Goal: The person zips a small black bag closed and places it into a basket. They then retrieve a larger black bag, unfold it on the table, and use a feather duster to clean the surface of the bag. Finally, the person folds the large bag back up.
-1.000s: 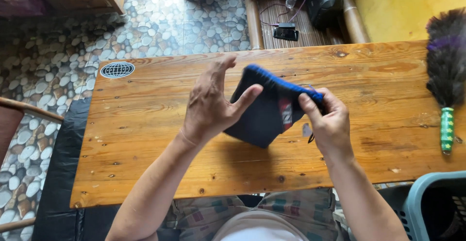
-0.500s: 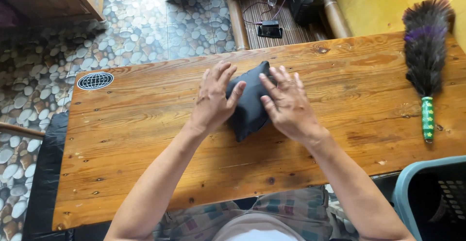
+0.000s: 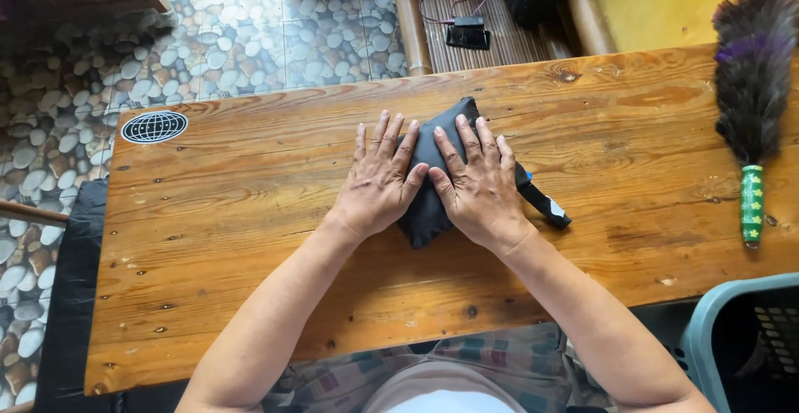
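Both hands flat on a folded dark garment [image 3: 429, 205] near the middle of the wooden table [image 3: 250, 238]. Left hand [image 3: 379, 184] covers the garment's left side, right hand [image 3: 478, 188] its right side; thumbs nearly meet over the centre. Neither grip pinches anything: fingers are spread and extended, palms pressing down on the cloth.

Garment folded into a narrow bundle, long axis running from the near-left to the far-right, slightly diagonal to the table edge. Far end pokes out beyond the fingertips near the table's back edge; near end shows as a rounded corner between the wrists. A dark strap or tab [image 3: 545, 203] with a bit of blue and a pale tag sticks out from under the right hand, pointing right and toward the person. Probably part of the same garment, but the hand hides the join.

Feather duster [image 3: 753, 89] with a green handle lies well apart at the right end of the table, feathers pointing away from the person. Round grille-pattern sticker [image 3: 155, 127] at far-left corner. Blue-grey basket [image 3: 724, 330] rim at lower right, beside the table. Pebble-pattern floor [image 3: 250, 22] beyond.
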